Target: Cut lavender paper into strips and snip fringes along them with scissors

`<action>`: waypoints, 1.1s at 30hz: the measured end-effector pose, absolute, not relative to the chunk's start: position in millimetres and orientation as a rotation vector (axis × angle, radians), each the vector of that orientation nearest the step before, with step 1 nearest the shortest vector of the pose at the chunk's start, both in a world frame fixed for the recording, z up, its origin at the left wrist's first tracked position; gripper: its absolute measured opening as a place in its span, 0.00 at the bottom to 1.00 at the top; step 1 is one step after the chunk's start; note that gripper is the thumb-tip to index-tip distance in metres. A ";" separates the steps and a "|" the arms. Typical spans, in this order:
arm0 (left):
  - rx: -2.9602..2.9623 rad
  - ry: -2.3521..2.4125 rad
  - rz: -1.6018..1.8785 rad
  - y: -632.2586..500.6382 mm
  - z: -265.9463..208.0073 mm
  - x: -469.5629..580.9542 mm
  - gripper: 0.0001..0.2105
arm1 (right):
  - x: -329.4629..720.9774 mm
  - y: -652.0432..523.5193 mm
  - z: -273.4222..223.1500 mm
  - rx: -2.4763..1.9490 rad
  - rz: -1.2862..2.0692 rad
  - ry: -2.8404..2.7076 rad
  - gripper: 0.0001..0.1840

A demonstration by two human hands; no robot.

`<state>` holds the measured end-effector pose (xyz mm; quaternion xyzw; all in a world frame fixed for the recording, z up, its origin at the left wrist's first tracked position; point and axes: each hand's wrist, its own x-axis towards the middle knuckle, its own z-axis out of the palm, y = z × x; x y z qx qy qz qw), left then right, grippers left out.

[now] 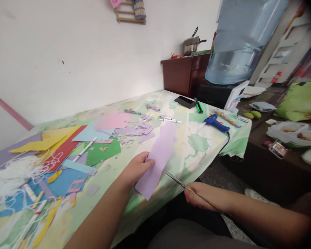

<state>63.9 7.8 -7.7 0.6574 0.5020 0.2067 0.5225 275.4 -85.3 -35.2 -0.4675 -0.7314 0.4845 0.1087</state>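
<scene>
A long lilac paper strip (162, 147) slants over the near edge of the table, its lower end raised toward me. My left hand (138, 167) pinches its left side, thumb on top and the other fingers hidden underneath. Just right of the strip, my right hand (203, 195) is closed around slim metal scissors (176, 180), seen almost edge-on. The scissors' tips point up and left, close to the paper but apart from it. Beyond the strip lie torn lilac scraps (138, 128) and some white pens (169, 120).
Coloured paper sheets (103, 151), tangled white string (18, 176) and markers cover the table's left side. A blue glue gun (216, 122), green cutter (199, 106), dark phone (185, 101) and decorated roll (228, 118) lie at the far right. Behind stands a water bottle (235, 48).
</scene>
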 end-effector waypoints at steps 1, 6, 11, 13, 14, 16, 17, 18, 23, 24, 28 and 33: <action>1.594 1.192 0.501 7.7 -8.1 63.3 0.16 | 274.2 -83.3 -34.3 -1.362 1.390 -2.188 0.26; 1.654 1.151 0.521 6.9 -7.9 63.3 0.15 | 268.2 -78.7 -35.3 -1.364 1.295 -2.263 0.25; 1.641 1.159 0.535 4.0 -6.0 65.9 0.15 | 263.9 -76.2 -39.0 -1.470 1.237 -2.212 0.26; 1.647 1.153 0.527 3.4 -6.0 65.9 0.15 | 263.4 -74.7 -40.4 -1.518 1.207 -2.194 0.27; 1.649 1.151 0.525 3.3 -6.3 65.6 0.15 | 263.4 -74.2 -41.0 -1.542 1.189 -2.194 0.27; 1.649 1.150 0.530 3.4 -7.0 64.5 0.15 | 264.0 -73.9 -42.0 -1.599 1.149 -2.207 0.27; 1.650 1.146 0.531 3.4 -7.3 63.9 0.14 | 264.4 -74.1 -42.3 -1.621 1.135 -2.218 0.28; 1.651 1.138 0.531 3.4 -7.4 63.4 0.14 | 264.8 -74.4 -42.5 -1.637 1.125 -2.228 0.27; 1.661 1.109 0.507 1.4 -6.6 63.2 0.13 | 266.1 -77.3 -39.7 -1.637 1.114 -2.263 0.26; 1.665 1.113 0.512 0.8 -6.1 63.5 0.13 | 266.2 -78.0 -38.8 -1.629 1.114 -2.265 0.26; 1.680 1.134 0.507 -2.0 -2.6 64.9 0.12 | 266.7 -81.3 -37.3 -1.586 1.113 -2.269 0.25; 1.724 1.157 0.479 -5.8 2.9 66.3 0.12 | 266.7 -84.2 -39.8 -1.608 1.089 -2.281 0.25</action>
